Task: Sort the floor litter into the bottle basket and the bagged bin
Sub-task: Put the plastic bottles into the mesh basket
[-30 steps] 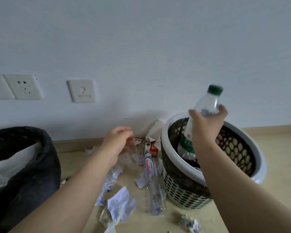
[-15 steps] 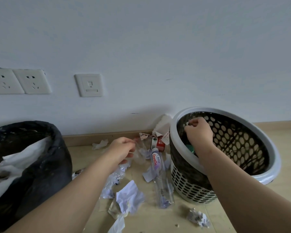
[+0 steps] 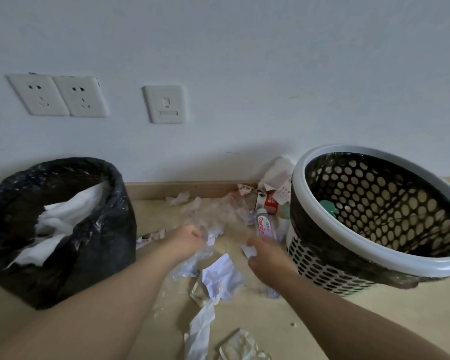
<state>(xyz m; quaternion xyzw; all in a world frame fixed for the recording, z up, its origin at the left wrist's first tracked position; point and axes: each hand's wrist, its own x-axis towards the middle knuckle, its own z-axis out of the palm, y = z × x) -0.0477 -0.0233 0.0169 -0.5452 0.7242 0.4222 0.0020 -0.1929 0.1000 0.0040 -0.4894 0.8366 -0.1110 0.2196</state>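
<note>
Two hands are held low between bagged bin (image 3: 109, 229) and bottle basket (image 3: 297, 203): clear plastic film (image 3: 218, 214) is gripped by the left hand (image 3: 189, 240); the right hand's (image 3: 266, 261) grasp cannot be told.

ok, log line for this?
left hand: grips clear plastic wrap | right hand: over floor bottle, grip unclear | basket: green cap inside

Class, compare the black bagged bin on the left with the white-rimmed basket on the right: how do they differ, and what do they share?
The bagged bin is lined with a crinkled black bag; the basket has a white rim and holed walls. The bin holds white paper; the basket shows a green cap. Both stand open-topped on the floor by the wall.
</note>
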